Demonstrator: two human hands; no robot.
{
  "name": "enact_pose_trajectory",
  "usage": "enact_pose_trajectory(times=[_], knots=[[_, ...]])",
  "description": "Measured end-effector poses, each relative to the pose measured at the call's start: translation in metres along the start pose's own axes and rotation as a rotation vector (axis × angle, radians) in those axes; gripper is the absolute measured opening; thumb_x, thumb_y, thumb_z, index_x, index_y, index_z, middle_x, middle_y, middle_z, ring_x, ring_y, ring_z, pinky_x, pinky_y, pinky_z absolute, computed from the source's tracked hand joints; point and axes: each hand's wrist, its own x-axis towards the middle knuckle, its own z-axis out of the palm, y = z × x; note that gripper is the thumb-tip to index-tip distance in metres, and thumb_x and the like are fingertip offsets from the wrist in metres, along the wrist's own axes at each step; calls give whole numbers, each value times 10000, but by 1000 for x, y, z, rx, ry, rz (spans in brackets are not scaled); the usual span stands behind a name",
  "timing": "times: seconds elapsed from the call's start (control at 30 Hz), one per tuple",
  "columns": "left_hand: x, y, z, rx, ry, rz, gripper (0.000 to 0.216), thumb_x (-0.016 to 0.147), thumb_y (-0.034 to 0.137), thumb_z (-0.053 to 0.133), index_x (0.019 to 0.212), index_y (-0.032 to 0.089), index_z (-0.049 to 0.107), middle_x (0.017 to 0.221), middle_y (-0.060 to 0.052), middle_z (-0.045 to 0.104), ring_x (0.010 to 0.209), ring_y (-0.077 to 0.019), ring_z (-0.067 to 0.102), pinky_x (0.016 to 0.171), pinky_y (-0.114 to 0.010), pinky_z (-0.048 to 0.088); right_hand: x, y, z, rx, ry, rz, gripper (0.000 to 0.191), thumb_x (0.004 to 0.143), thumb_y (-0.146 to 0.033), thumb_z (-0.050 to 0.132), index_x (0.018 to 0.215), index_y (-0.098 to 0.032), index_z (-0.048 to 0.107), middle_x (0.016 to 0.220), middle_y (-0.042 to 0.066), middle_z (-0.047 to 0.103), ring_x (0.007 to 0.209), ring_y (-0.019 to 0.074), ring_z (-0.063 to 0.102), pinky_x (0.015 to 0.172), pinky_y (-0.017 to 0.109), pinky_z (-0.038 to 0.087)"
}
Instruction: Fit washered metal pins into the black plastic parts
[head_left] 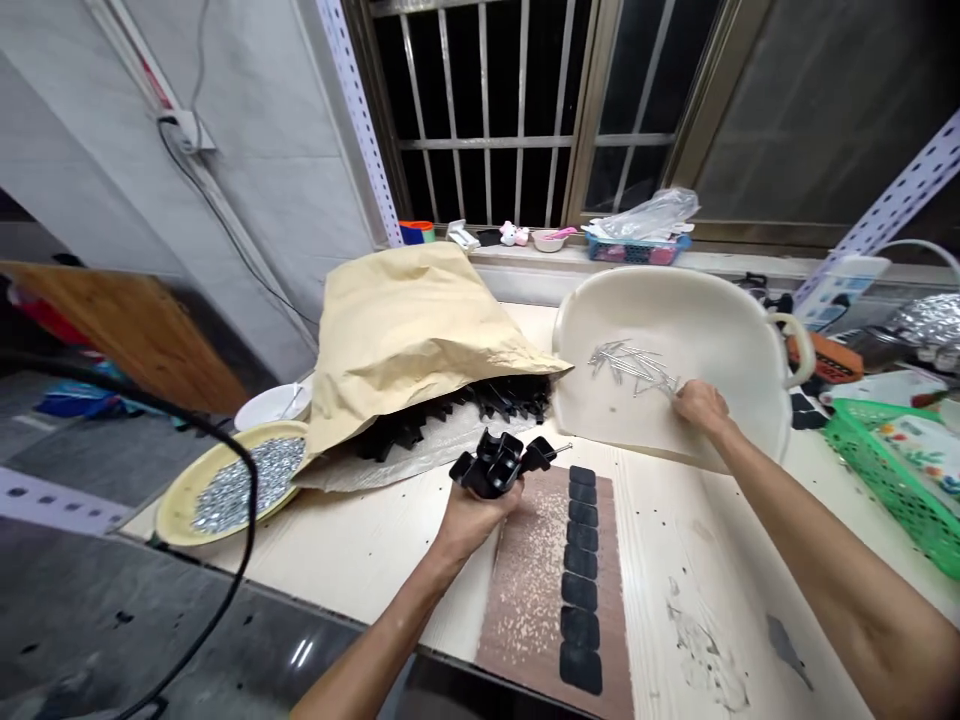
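A: One black cable (253, 490) is looping nearest my camera, on the left. Just beyond, I'm counting eight black pads (580, 592) lying in a row on one brown board (525, 590).

B: What is your left hand (480, 520) doing?

A: It's holding a bunch of black clips (495, 465) firmly over the board's far end. They're overlapping, so I'm not getting a sure count. One nail is sticking out on their right.

B: And the right hand (703, 408)?

A: It's resting in one white basin (712, 320), fingers drawn in narrow at the edge of the loose nails (622, 358). I can't tell whether they're gripping one.

B: Which step are you judging this to be?

A: I'm taking it as nail-picking. The next move seems to be calling for a fine pinch on a single nail, with the left holding its clips steady.

B: How many nails?

A: They're crossing too thickly for counting. One yellow plate (176, 510) on the left is carrying silver bits, also beyond counting. Past my left hand, one paper bag (405, 330) is gaping over more black pieces. Farthest, one blue tray (637, 247) is sitting on the sill.
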Motion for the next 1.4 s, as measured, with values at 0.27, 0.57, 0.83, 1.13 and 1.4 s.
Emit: enact_pose_trajectory(times=[0.27, 0.57, 0.83, 1.13, 1.4], knots=[[4, 4, -12, -330, -155, -95, 260, 568, 236, 794, 764, 119, 670, 686, -11, 670, 607, -128, 633, 665, -247, 531, -43, 11, -25, 54, 34, -34, 281, 872, -356, 565, 1024, -122, 593, 1025, 80, 611, 906, 171, 595, 799, 350, 485], [-5, 4, -4, -252, -209, -22, 279, 558, 223, 790, 769, 115, 642, 718, -24, 657, 626, -155, 629, 641, -284, 528, -118, -34, -80, 479, 86, -484, 562, 780, -199, 528, 1325, -166, 393, 763, 7, 650, 655, 123, 622, 642, 232, 478], [-20, 13, 17, 3, -303, 51, 158, 596, 195, 718, 699, 120, 624, 676, -19, 625, 634, -134, 560, 586, -234, 440, -244, -101, -111, 1214, -153, -1042, 530, 785, -322, 605, 1250, -224, 369, 764, -10, 633, 672, 136, 626, 646, 283, 517], [-23, 9, 16, 63, -326, 95, 162, 584, 183, 683, 723, 128, 621, 640, 7, 570, 596, -112, 486, 545, -223, 375, -259, -106, -99, 1182, -82, -1105, 327, 826, -258, 588, 1104, -225, 420, 772, -9, 663, 762, 156, 652, 711, 309, 487], [-8, 7, 21, 168, -269, 58, 220, 562, 256, 705, 713, 133, 602, 615, 5, 583, 566, -131, 513, 520, -237, 394, -256, -110, -74, 1086, -86, -1190, 241, 823, -266, 595, 1045, -220, 514, 815, -18, 646, 784, 134, 638, 739, 275, 479]])
